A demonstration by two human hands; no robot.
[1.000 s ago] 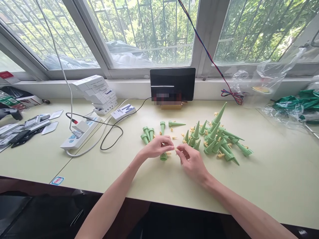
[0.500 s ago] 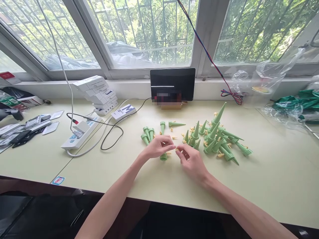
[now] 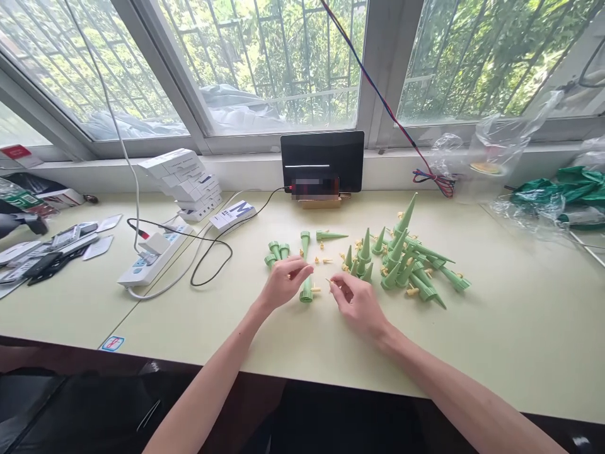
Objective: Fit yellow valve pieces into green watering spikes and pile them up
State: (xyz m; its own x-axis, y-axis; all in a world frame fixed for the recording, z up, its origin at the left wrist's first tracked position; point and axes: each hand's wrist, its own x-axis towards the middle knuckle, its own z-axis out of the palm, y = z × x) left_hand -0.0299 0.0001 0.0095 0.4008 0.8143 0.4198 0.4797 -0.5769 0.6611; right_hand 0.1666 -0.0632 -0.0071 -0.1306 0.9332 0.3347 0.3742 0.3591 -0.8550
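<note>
My right hand point(image 3: 353, 299) pinches a small yellow plastic piece point(image 3: 329, 281) between thumb and fingertips, its thin tip pointing left. My left hand point(image 3: 285, 279) is closed, thumb and fingers together, above a green watering spike point(image 3: 306, 294); what it holds, if anything, is too small to make out. That spike's round end faces me, with a yellow valve point(image 3: 316, 289) beside it. Beyond the hands lie a loose yellow fitting point(image 3: 327, 260), an upright-looking green spike point(image 3: 305, 238) and one lying sideways point(image 3: 331, 235). Several more spikes point(image 3: 275, 250) are partly hidden behind my left hand.
A heap of green spikes with yellow valves point(image 3: 401, 261) lies to the right. At the back stand a dark screen point(image 3: 322, 157) and stacked white boxes point(image 3: 182, 180). A power strip point(image 3: 154, 258) with cables lies left. Plastic wrap point(image 3: 503, 148) covers the back right.
My hands have moved apart from where they met at the fingertips, the left one going left. The yellow piece stays in my right hand. The view has shifted slightly.
</note>
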